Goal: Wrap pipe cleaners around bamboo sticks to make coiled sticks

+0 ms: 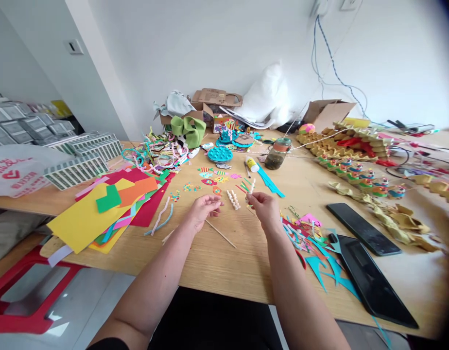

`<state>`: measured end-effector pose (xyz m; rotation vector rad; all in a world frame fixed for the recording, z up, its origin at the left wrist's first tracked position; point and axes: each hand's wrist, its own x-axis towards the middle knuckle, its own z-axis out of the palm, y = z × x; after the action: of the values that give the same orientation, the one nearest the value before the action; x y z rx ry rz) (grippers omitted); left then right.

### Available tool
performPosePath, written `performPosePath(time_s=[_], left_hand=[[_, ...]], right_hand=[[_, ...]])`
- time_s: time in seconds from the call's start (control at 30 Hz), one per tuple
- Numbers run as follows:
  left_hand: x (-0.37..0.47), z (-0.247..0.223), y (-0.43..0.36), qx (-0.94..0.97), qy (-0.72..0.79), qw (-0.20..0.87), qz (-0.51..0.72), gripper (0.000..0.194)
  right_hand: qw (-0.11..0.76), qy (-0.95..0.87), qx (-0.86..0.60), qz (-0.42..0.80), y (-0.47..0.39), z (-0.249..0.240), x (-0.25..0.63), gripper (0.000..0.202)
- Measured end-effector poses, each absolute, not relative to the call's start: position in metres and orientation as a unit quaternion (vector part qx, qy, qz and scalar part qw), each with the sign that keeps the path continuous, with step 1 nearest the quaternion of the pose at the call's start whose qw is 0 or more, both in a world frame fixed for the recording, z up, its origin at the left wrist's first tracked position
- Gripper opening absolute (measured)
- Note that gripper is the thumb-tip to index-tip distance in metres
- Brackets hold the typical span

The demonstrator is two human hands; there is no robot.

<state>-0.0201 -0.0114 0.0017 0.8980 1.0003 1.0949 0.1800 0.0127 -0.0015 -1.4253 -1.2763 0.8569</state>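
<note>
Pinched upright in the fingers of my right hand (264, 210) is a white twisted spiral piece (252, 184). My left hand (205, 210) hovers over the table to the left, fingers loosely curled and apart, with nothing visible in it. Between the two hands, similar white twisted pieces (233, 200) lie side by side on the wood. A thin wooden stick (220, 233) rests nearer to me, just below my left hand. Beyond the hands are colourful paper fish (220, 179) and some red and green strips (243, 187). Pink and blue fuzzy stems (165, 218) lie left of my left hand.
Coloured paper sheets (82, 214) are piled at the left. Paper scraps (319, 248), a black phone (363, 228) and a dark tablet (373, 282) lie right. Farther back stand a glue stick (251, 164), a glass jar (277, 155) and egg cartons (330, 146).
</note>
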Motion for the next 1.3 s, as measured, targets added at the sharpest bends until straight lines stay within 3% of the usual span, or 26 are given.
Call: performPosePath(time_s=[0.2,0.43,1.1,1.3], left_hand=[[-0.019,0.002,-0.012,0.395,0.441,0.651,0.475,0.024],[-0.018,0.006,-0.014,0.398,0.446,0.648,0.472,0.023],[-0.014,0.012,-0.022,0.411,0.433,0.664,0.450,0.030],[-0.015,0.012,-0.021,0.412,0.431,0.663,0.452,0.030]], right_hand=[[0.325,-0.621,-0.654,0.283,0.033,0.009,0.177,0.019],[0.260,-0.617,-0.701,0.246,0.053,0.001,0.180,0.019],[0.213,-0.638,-0.715,0.192,0.046,-0.018,0.176,0.019],[0.194,-0.649,-0.718,0.161,0.046,-0.018,0.176,0.029]])
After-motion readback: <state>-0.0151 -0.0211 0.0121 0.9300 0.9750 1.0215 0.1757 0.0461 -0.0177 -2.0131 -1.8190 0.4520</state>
